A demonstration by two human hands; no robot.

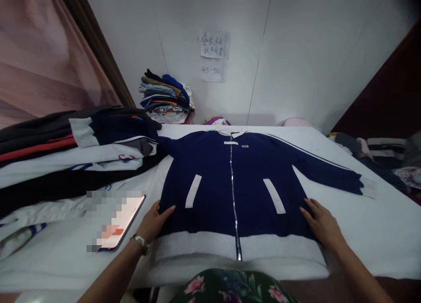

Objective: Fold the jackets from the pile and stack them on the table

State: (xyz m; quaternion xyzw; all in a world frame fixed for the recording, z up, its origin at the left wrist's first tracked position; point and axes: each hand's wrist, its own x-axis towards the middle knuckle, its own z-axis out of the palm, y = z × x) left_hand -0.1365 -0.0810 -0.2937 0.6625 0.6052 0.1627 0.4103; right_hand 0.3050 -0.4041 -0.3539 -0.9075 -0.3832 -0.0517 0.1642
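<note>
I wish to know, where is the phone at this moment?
In the head view, the phone lies on the white tabletop at the person's left, between the left hand and the pile of clothes.

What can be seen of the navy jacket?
The navy jacket lies front up, spread fairly flat on the white-covered table, collar away from the person. Its fabric looks soft. Collar, broad hem band, two slanted pocket strips and the right-side cuff look pale; a shiny zip runs down the middle. One sleeve, with white lines, stretches right; the other meets the clothes pile, its end hard to tell. The left hand and right hand touch its side edges.
</note>
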